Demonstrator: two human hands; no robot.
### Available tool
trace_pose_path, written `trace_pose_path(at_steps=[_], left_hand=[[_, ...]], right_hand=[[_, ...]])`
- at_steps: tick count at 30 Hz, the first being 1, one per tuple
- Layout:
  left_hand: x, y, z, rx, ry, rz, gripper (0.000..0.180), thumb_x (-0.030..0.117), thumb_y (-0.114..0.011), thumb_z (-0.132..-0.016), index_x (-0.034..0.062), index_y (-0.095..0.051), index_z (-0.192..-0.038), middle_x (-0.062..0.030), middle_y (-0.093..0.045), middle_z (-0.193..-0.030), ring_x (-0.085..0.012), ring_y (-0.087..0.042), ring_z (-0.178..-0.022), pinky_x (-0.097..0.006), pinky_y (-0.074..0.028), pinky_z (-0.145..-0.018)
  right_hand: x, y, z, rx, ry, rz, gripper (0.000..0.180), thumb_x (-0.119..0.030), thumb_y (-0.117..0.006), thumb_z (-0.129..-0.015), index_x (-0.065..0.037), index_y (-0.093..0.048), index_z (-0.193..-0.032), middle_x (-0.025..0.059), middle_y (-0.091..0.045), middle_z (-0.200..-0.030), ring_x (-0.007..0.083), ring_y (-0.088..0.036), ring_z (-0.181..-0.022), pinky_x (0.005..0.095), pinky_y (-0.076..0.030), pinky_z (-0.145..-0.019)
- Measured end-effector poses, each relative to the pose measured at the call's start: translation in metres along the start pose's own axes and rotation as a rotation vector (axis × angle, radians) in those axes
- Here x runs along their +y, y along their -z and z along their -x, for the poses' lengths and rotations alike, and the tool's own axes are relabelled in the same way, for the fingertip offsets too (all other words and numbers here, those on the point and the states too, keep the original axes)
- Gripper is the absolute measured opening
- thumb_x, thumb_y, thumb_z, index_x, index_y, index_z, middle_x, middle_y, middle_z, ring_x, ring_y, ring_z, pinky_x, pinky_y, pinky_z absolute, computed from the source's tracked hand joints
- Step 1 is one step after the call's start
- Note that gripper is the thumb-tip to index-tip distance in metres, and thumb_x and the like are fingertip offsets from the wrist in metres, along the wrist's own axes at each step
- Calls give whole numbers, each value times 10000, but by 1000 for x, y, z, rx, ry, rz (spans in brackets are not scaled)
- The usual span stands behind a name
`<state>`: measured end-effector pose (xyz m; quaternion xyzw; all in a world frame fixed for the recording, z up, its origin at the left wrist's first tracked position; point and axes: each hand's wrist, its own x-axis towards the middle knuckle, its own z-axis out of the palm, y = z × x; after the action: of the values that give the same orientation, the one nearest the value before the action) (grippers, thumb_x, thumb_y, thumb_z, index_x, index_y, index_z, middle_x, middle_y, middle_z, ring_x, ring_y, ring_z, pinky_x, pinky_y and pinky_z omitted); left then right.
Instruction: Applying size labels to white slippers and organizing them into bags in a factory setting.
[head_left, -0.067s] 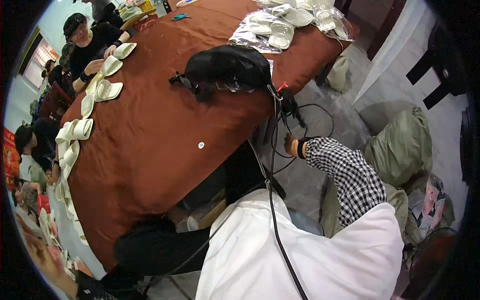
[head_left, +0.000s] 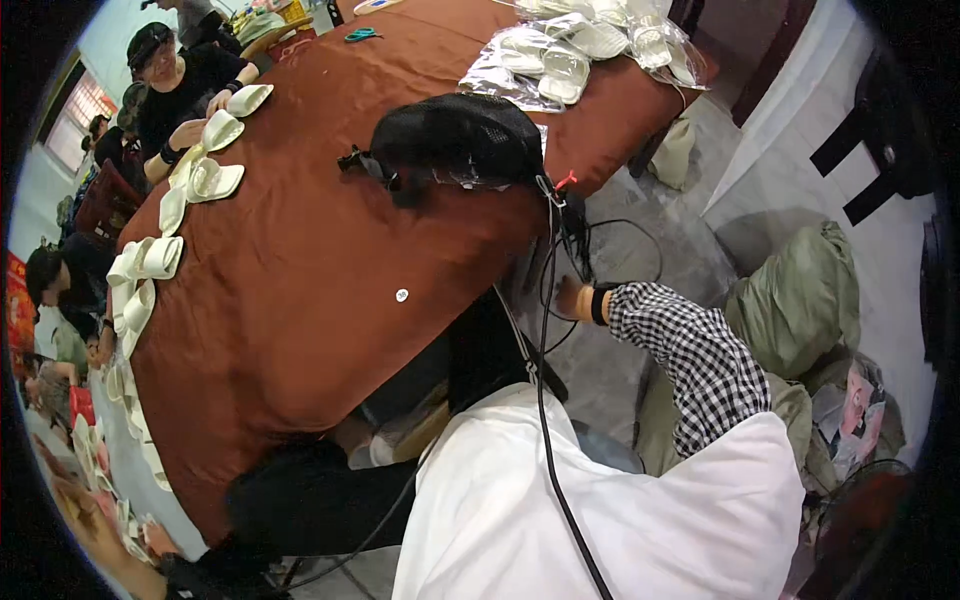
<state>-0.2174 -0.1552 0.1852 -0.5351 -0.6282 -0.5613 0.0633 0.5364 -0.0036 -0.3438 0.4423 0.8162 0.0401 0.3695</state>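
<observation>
Right hand (head_left: 570, 297), on a checked sleeve with a dark wristband, reaches down past the near edge of the worktop (head_left: 300, 290) among the black cables (head_left: 545, 300). Fingers hidden behind the cables and the cloth's hanging edge; cannot tell whether the grip is closed on a cable or open. Left hand not in view.

Compared with the frame a moment earlier: the hand holds the same place under the worktop edge and the cables hang the same way. No visible change; the reach seems paused or very slow.

Just above the hand, a black mesh bag (head_left: 455, 140) sits at the worktop's rim, cables running from it.

Room: open grey floor (head_left: 650, 250) to the right of the hand; green sacks (head_left: 800, 300) further right. White moulded pieces (head_left: 575, 50) lie in clear wrap on the far worktop; another person (head_left: 165, 90) handles more at the left edge.
</observation>
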Motion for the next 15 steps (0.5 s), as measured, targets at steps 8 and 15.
trace_pose_path(at_steps=[8, 15], left_hand=[[-27, -57, 50, -142, 166, 259, 275, 127, -525, -973, -47, -489, -1183, -185, -522, -969, -259, -533, -848, -326, -532, -764], [-70, -78, 24, -127, 615, 1343, 402, 140, -457, -1010, -22, -345, -1361, -225, -476, -1234, -294, -537, -1089, -319, -572, -848]], right_hand=[[-41, 128, 75, 255, 482, -446, 256, -104, -562, -851, -77, -650, -1090, 142, -659, -1078, 273, -645, -984, 384, -522, -793], [28, 237, 146, 11, 874, -1203, 223, -129, -580, -933, -9, -660, -1104, 146, -621, -1215, 284, -597, -1111, 368, -467, -958]])
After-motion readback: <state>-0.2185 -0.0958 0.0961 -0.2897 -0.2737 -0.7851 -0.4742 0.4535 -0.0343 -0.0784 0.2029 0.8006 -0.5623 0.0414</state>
